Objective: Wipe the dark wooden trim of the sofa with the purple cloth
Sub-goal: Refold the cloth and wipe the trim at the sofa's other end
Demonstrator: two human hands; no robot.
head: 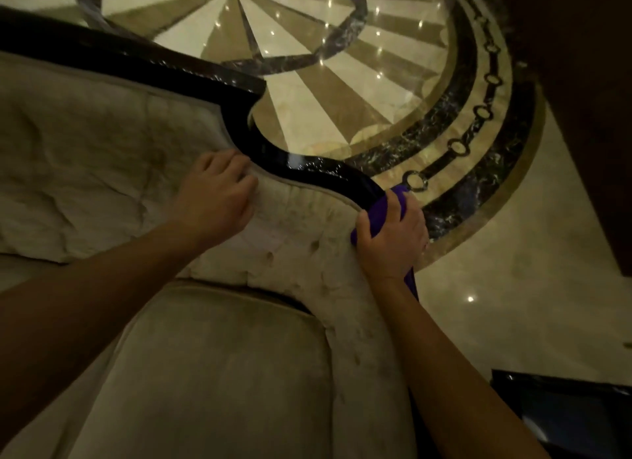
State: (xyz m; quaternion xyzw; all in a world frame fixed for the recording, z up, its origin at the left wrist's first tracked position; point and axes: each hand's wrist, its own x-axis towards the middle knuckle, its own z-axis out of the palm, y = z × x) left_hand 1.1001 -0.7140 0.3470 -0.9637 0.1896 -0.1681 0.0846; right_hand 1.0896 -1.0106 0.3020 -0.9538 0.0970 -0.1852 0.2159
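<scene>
Purple cloth [378, 216] gripped on trim [328, 171] by right hand [393, 236], left hand [215, 192] curled on upholstery [102, 157]

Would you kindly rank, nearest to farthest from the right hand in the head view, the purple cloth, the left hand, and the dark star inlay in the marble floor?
1. Purple cloth: gripped in the right hand on the dark wooden trim.
2. Left hand: to the left, resting on the beige upholstery.
3. Dark star inlay: far beyond, top of view.
</scene>
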